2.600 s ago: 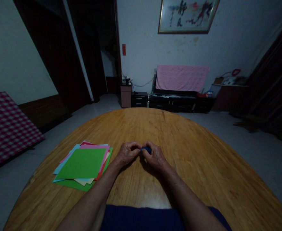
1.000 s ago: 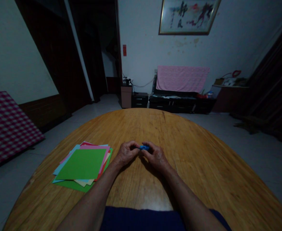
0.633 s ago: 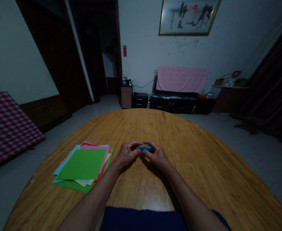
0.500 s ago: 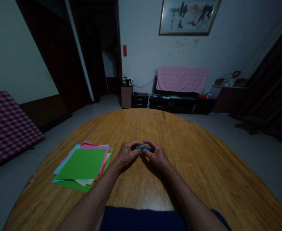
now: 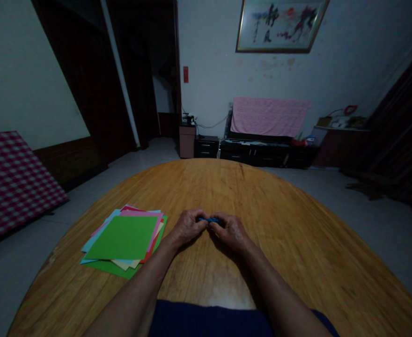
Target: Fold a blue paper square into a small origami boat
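Tight grip, left hand [image 5: 188,227], right hand [image 5: 231,231]; narrow blue paper strip [image 5: 209,220] between

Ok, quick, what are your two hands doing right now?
Left hand: closed, pinching a small blue strip.
Right hand: closed, pinching the other end of that strip.

We log less of the blue strip [image 5: 209,219] showing now, left hand [image 5: 188,227] and right hand [image 5: 231,231] drawn closer around it.
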{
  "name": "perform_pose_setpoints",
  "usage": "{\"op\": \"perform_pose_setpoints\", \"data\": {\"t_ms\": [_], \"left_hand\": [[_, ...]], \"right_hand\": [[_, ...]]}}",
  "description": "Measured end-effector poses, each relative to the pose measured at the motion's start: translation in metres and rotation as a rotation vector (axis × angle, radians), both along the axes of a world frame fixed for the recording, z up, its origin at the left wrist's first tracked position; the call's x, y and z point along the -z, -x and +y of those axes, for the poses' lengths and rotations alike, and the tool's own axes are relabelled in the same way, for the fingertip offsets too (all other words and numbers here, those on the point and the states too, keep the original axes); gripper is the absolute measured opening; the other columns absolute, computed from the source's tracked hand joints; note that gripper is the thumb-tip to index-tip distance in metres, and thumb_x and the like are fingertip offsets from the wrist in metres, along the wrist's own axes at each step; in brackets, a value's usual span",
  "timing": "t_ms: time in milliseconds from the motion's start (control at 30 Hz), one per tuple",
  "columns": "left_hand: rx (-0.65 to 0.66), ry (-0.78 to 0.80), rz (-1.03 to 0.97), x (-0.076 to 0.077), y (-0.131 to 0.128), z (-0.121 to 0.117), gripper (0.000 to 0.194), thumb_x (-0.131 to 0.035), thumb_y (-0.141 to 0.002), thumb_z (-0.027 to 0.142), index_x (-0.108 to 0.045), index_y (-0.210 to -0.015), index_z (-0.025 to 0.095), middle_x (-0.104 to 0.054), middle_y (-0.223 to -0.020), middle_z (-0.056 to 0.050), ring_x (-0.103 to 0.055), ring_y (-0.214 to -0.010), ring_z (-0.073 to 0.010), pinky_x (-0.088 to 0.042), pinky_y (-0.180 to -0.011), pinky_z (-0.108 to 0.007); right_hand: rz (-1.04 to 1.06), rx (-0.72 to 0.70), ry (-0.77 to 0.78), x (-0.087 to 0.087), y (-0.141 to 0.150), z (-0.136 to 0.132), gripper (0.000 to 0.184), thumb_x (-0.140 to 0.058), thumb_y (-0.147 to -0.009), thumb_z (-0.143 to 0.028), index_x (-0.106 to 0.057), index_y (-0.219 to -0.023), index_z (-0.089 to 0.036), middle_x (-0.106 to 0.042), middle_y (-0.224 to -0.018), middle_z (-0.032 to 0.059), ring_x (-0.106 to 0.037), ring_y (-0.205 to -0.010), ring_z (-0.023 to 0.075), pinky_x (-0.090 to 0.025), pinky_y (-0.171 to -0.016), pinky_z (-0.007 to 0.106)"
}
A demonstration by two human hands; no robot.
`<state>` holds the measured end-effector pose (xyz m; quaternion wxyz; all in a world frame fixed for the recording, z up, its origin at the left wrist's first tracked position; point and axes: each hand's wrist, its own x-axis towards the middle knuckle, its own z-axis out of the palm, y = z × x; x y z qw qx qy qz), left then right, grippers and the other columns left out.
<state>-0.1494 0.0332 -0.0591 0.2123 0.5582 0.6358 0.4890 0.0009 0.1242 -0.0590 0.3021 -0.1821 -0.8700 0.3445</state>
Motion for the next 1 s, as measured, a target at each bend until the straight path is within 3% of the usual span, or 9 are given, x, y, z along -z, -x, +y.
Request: {"op": "perform_pose_setpoints", "data": {"t_ms": [233,367,500,767,1000], "left_hand": [[-0.042,0.071,0.167,-0.0072,-0.0011,-0.0022,0.019,-0.056,-0.072,0.021,-0.07,-0.084,0.015,-0.066,-0.072,-0.002,-0.058,-0.069,-0.0149,-0.042,-0.064,-0.024],[-0.06,0.131,0.229,-0.0076,-0.0005,-0.0029,0.017,-0.056,-0.073,0.024,-0.07,-0.075,0.014,-0.062,-0.066,-0.001,-0.054,-0.064,-0.0139,-0.038,-0.059,-0.023],[-0.054,0.162,0.167,-0.0059,0.001,-0.0027,0.017,-0.056,-0.073,0.026,-0.067,-0.07,0.014,-0.054,-0.059,0.002,-0.047,-0.058,-0.0115,-0.033,-0.054,-0.022],[-0.019,0.149,0.023,-0.0076,0.002,-0.0047,0.018,-0.058,-0.071,0.029,-0.065,-0.065,0.014,-0.048,-0.055,0.004,-0.042,-0.055,-0.0108,-0.03,-0.052,-0.022],[-0.005,0.074,0.233,-0.0056,0.0045,-0.0036,0.017,-0.059,-0.074,0.028,-0.067,-0.065,0.017,-0.055,-0.061,0.001,-0.05,-0.061,-0.013,-0.034,-0.058,-0.023]], "right_hand": [[-0.015,0.041,-0.076,0.0045,-0.0008,0.0055,0.013,-0.06,-0.079,-0.026,-0.073,-0.082,-0.022,-0.064,-0.074,0.0028,-0.059,-0.069,0.0158,-0.043,-0.062,0.027],[-0.002,0.033,-0.098,0.0038,-0.0012,0.0051,0.013,-0.06,-0.079,-0.023,-0.073,-0.081,-0.021,-0.064,-0.074,0.0028,-0.059,-0.069,0.0154,-0.042,-0.062,0.026],[0.01,0.037,-0.107,0.0031,-0.0007,0.0046,0.013,-0.059,-0.079,-0.023,-0.071,-0.08,-0.021,-0.064,-0.074,0.0026,-0.059,-0.07,0.0152,-0.042,-0.063,0.026],[-0.012,0.04,-0.096,0.0025,-0.0006,0.0031,0.012,-0.058,-0.079,-0.022,-0.069,-0.077,-0.021,-0.063,-0.073,0.0016,-0.058,-0.069,0.015,-0.042,-0.063,0.026],[-0.04,0.041,-0.075,0.0018,-0.0038,0.0061,0.013,-0.057,-0.079,-0.022,-0.069,-0.074,-0.021,-0.064,-0.072,0.0019,-0.058,-0.068,0.0148,-0.041,-0.062,0.026]]}}
